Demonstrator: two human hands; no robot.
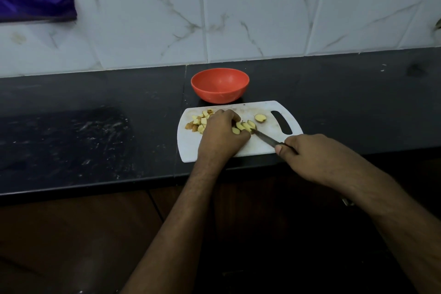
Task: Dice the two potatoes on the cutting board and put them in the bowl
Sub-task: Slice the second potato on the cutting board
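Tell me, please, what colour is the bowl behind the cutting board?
The bowl is orange-red, plain with no pattern, seen clearly in the head view.

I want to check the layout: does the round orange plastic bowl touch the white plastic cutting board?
Apart. The head view shows a strip of dark counter between the orange bowl and the white cutting board.

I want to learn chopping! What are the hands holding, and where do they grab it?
The right hand grips the knife by its handle. The left hand holds the potato slices down at their left ends.
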